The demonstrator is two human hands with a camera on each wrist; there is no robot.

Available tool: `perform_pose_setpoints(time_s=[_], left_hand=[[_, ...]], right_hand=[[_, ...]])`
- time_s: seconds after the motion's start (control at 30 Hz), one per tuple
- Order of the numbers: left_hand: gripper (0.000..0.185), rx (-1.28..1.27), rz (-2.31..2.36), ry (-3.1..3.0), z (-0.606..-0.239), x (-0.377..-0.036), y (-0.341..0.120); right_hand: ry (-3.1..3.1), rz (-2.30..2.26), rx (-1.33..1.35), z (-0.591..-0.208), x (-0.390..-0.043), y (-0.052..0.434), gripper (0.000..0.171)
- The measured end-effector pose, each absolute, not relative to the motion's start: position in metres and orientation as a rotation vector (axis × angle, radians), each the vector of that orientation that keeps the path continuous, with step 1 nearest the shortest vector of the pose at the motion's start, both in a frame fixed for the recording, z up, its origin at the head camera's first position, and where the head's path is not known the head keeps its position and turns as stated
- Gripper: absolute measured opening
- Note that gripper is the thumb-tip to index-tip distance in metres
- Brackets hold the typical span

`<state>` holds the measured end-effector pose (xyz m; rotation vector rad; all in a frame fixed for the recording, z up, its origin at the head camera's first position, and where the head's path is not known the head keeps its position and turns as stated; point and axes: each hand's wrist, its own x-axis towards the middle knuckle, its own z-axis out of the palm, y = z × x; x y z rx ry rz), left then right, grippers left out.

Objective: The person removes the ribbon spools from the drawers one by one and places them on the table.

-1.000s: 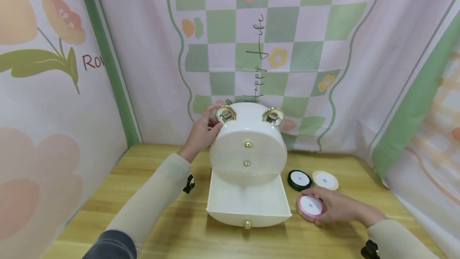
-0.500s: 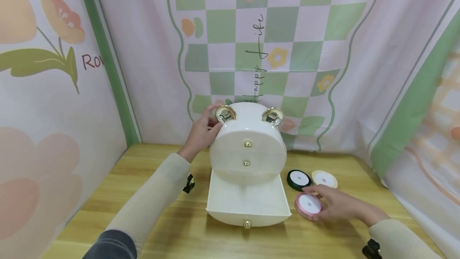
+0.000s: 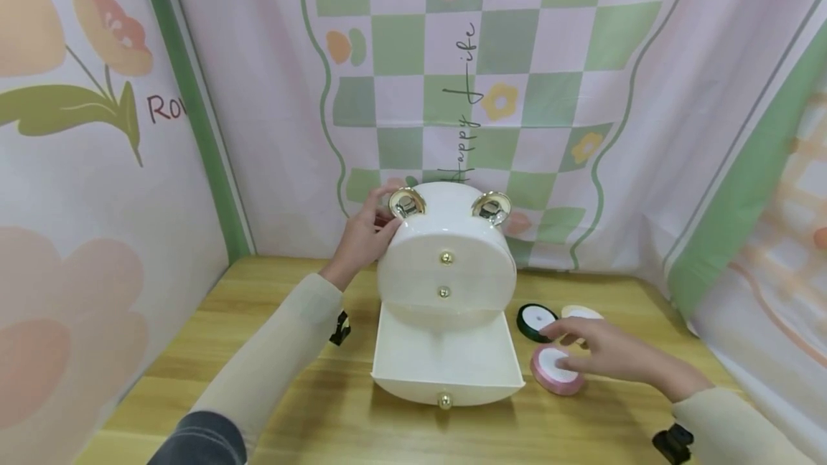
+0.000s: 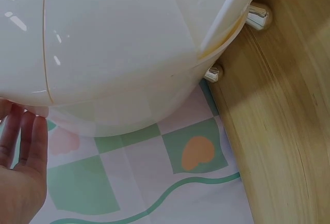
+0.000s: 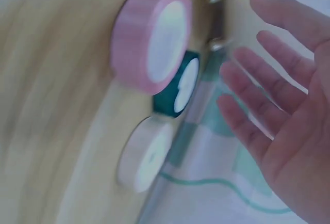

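A white storage box [image 3: 446, 271] with gold ear-shaped trims stands mid-table in the head view, its bottom drawer [image 3: 446, 350] pulled out. My left hand [image 3: 367, 235] rests on the box's upper left side beside the left ear [image 3: 407, 204]; the left wrist view shows its fingers [image 4: 35, 139] touching the shell. Over the pink ribbon roll [image 3: 549, 377] hovers my right hand [image 3: 617, 354], fingers spread. In the right wrist view its palm [image 5: 304, 141] faces the rolls, holding nothing. Behind the pink roll lie a dark green ribbon roll [image 3: 533, 321] and a cream ribbon roll [image 3: 583, 312], partly hidden by my hand.
The wooden table [image 3: 271, 350] ends at a checkered curtain [image 3: 452, 92] just behind the box. Printed cloth [image 3: 71, 163] hangs at the left side, and another curtain [image 3: 762, 235] closes off the right. Gold knobs [image 3: 444, 400] protrude from the drawer fronts.
The right hand has let go of the pink ribbon roll and lifted a little above it, fingers opening. The roll shifted slightly left earlier. The left hand and the box have stayed put.
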<state>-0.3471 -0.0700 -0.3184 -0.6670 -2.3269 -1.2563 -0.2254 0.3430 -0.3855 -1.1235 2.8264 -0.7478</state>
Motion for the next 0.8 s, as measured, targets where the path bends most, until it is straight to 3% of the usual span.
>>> perform_pose_setpoints(time_s=[0.17,0.8], left_hand=[[0.056,-0.672,-1.249,-2.33,-0.317,-0.347,-0.07],[0.064,-0.72,-1.174,-2.359,-0.312,-0.344,-0.069]], right_hand=[[2.77,-0.834,-1.23,-0.373,-0.22,0.326,0.027],[2.575,-0.915,-1.47,-0.361,-0.195,0.254,0.02]])
